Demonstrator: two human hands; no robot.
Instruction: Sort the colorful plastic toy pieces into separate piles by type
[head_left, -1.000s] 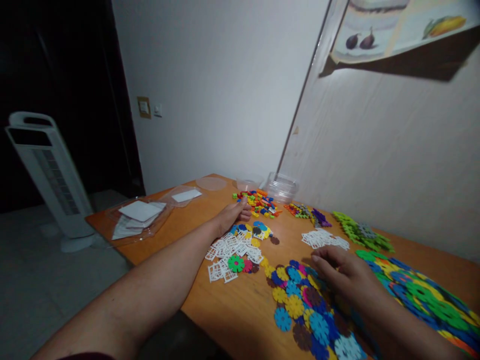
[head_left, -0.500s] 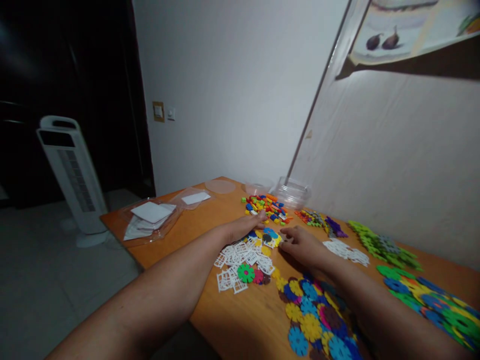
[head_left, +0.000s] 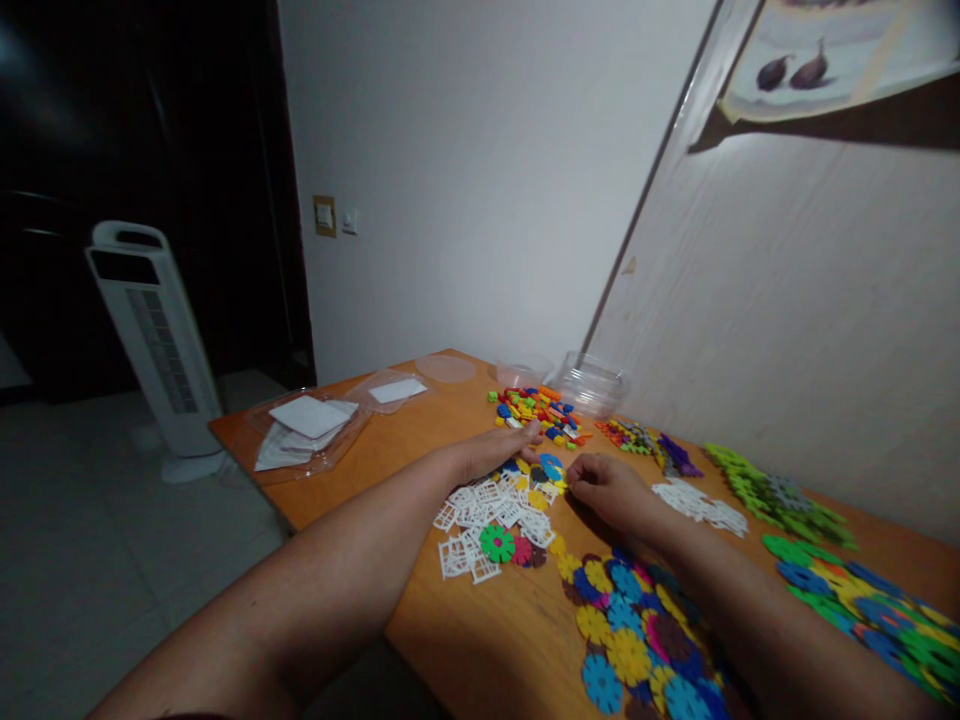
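Observation:
My left hand (head_left: pixel 499 452) lies flat with fingers stretched out, over the far side of a mixed pile, between white window-frame pieces (head_left: pixel 480 505) and small coloured building blocks (head_left: pixel 536 408). Across from it, my right hand (head_left: pixel 609 487) has its fingers curled into a pinch at the edge of a yellow notched disc (head_left: pixel 562 478); the fingertips are partly hidden. A blue notched disc (head_left: pixel 551 466) sits between the two hands. A green notched disc (head_left: pixel 497 543) and a red one (head_left: pixel 521 549) rest at the near edge of the white pieces.
Many notched discs (head_left: pixel 628 655) spread below my right forearm. Along the wall lie white pieces (head_left: pixel 701 505), green pieces (head_left: pixel 780 495) and larger discs (head_left: pixel 862 600). Clear plastic tubs (head_left: pixel 592 383) stand at the back. Plastic bags with white paper (head_left: pixel 311 417) lie left. A tower fan (head_left: pixel 154 340) stands beyond the table.
My right hand's fingers have drawn together from a looser, spread pose beside the yellow disc. My left hand stays over the pile. The view has shifted slightly.

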